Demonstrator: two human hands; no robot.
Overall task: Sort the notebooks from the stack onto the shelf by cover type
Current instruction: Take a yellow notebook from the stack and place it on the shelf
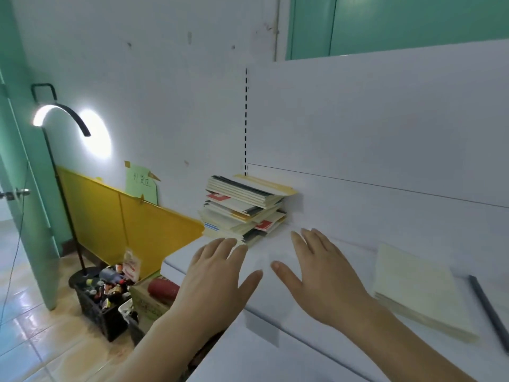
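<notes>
A white laminate shelf (344,216) runs along a white back panel, with teal walls above and to the left. At its left end, against the panel, stands an untidy stack of thin notebooks (243,208) with cream, grey, and red-and-white covers, edges jutting at different angles. Well to the right on the same surface lies a separate flat pile of cream-covered notebooks (418,288), and just beyond it a dark grey strip (489,312). Below the shelf's left end, on the tiled floor, sit a black crate of small bottles (106,296), a yellow board (110,216) and a black floor lamp with a lit curved head (59,113).

The left hand (217,274) and right hand (316,274) hover palm-down over the shelf, just in front of the stack. Both have straight, spread fingers and hold nothing.
</notes>
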